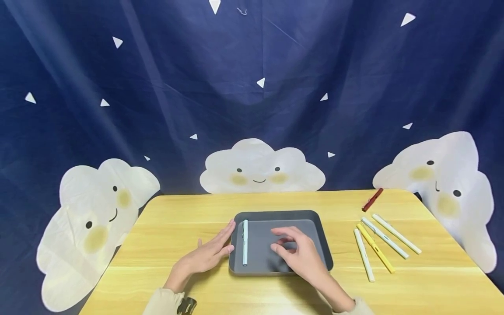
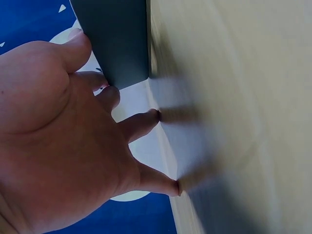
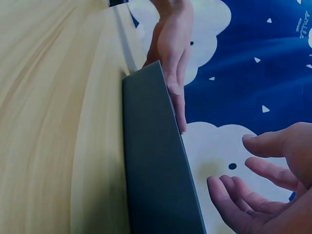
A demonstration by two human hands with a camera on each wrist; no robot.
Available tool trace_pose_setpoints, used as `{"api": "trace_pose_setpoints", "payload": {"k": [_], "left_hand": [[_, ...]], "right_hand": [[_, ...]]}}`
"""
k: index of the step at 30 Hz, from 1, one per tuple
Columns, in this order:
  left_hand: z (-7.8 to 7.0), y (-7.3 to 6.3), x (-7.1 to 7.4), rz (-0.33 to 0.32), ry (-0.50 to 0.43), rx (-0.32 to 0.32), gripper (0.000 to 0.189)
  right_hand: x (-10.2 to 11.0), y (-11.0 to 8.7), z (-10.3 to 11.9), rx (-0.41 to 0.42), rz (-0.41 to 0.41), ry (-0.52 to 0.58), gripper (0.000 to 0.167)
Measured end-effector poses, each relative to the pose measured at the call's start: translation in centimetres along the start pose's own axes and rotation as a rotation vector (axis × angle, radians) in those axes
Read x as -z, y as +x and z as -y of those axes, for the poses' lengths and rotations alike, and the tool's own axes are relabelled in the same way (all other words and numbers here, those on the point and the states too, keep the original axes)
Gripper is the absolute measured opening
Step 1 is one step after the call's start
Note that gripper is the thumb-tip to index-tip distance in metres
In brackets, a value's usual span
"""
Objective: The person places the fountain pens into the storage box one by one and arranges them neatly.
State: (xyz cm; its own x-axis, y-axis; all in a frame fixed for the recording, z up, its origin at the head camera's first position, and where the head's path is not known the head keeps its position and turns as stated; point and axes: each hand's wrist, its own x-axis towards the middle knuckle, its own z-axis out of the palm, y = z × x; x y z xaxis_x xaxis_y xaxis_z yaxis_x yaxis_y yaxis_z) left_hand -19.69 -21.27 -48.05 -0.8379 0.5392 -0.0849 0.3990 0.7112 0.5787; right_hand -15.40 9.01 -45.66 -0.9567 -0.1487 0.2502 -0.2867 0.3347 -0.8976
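Observation:
A dark grey tray [image 1: 283, 215] stands in the middle of the wooden table in the head view. Inside it, along the left side, lies a pale blue pen [image 1: 245, 245], its clip facing left. My left hand [image 1: 208, 253] rests against the tray's left rim with fingers extended; in the left wrist view, two of its fingertips touch the table. Over the tray's right half hovers my right hand [image 1: 299, 253], fingers loosely bent and thumb apart from them. Nothing sits between them in the right wrist view, where the hand [image 3: 273, 180] appears beside the tray wall [image 3: 156, 161].
Right of the tray lie a white pen [image 1: 364, 255], a yellow pen [image 1: 376, 248], a pale blue pen [image 1: 385, 237] and another whitish pen [image 1: 396, 233]. A dark red pen [image 1: 372, 200] lies near the table's back edge. A dark blue curtain [image 1: 252, 109] hangs behind.

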Motion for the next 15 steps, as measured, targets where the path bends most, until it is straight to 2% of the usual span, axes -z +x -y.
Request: {"api": "trace_pose_setpoints", "payload": {"k": [9,15], "left_hand": [[0.1,-0.1,0.0,0.003,0.0,0.013,0.067],[0.3,0.0,0.0,0.013,-0.006,0.01,0.067]], "right_hand": [[2.9,-1.4,-0.9,0.018,-0.035,-0.061,0.039],[4.7,-2.3,-1.7,0.09,-0.055,-0.111,0.04]]}}
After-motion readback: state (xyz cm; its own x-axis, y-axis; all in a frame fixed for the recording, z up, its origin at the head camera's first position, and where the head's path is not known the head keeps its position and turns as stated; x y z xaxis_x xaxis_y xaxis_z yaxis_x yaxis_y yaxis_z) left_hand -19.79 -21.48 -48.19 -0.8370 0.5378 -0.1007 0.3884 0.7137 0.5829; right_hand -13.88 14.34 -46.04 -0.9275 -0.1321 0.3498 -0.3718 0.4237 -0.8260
